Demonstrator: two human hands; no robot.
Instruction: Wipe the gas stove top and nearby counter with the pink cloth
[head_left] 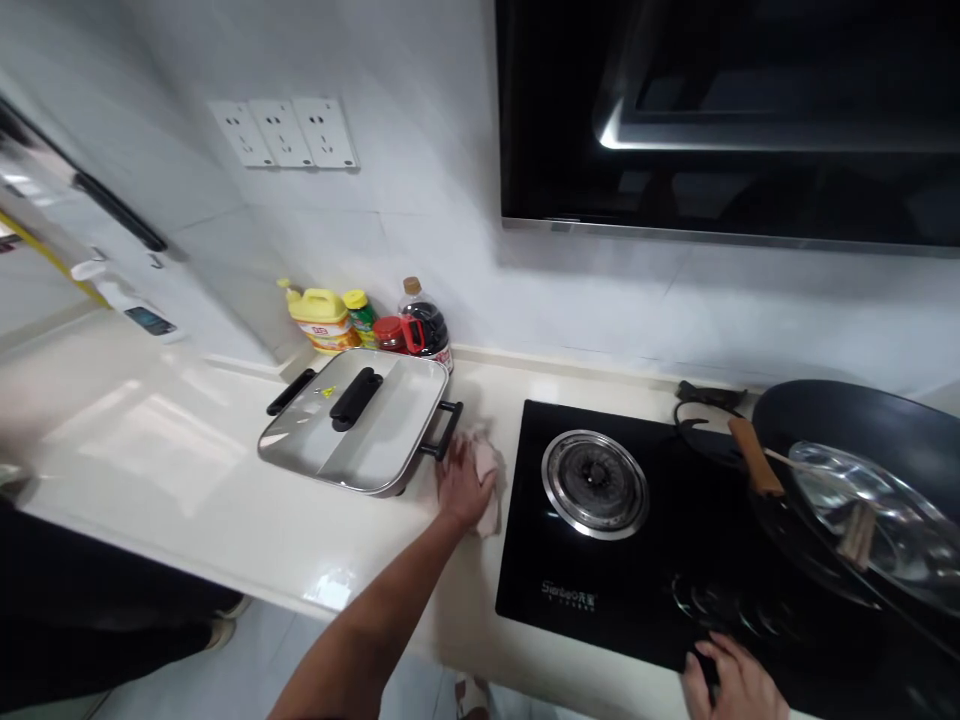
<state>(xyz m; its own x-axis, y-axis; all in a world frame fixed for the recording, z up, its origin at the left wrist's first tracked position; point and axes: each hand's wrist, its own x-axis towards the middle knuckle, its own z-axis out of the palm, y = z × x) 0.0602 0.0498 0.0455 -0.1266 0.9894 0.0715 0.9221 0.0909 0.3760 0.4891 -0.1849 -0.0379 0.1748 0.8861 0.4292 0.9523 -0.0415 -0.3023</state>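
Left hand (462,484) presses cloth (490,508) between pan (401,425) and hob (630,575); right hand (739,685) curls at hob edge; neither grip determinable.

Three white sockets (281,133) line a pale wall (427,150) above a yellow pump jug (319,320), a green bottle with a yellow cap (361,318), a red-lidded jar (388,334) and a brown-capped bottle of dark liquid (426,328). At right, a glossy black hood (705,130) hangs above a dark wok (832,420) holding a clear lid (900,520). At far left, another person's dark trousers (97,610).
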